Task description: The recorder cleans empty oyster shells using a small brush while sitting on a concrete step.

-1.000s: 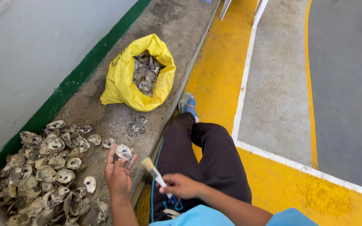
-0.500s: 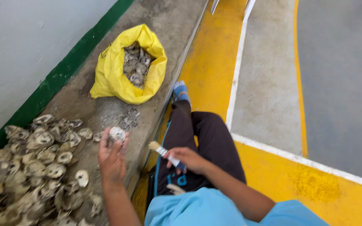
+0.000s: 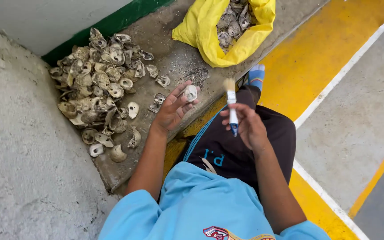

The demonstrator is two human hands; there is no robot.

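My left hand (image 3: 172, 109) holds a small pale oyster shell (image 3: 190, 93) between thumb and fingertips, just over the edge of a concrete ledge (image 3: 178, 66). My right hand (image 3: 247, 126) grips a small paintbrush (image 3: 232, 106) with a white and blue handle, bristles pointing up, a short way right of the shell. A heap of several grey oyster shells (image 3: 96, 84) lies on the ledge left of my left hand. Behind it, an open yellow bag (image 3: 210, 31) holds more shells.
I sit on the ledge's edge with my dark-trousered legs (image 3: 245, 146) over a yellow painted floor strip (image 3: 316, 66) with a white line. A rough grey wall (image 3: 18, 169) rises at the left, and a green band (image 3: 112, 24) runs along the wall behind the shells.
The view has swung closer and down over the ledge. My left hand still holds the shell; my right hand has raised the brush upright, closer to the shell.
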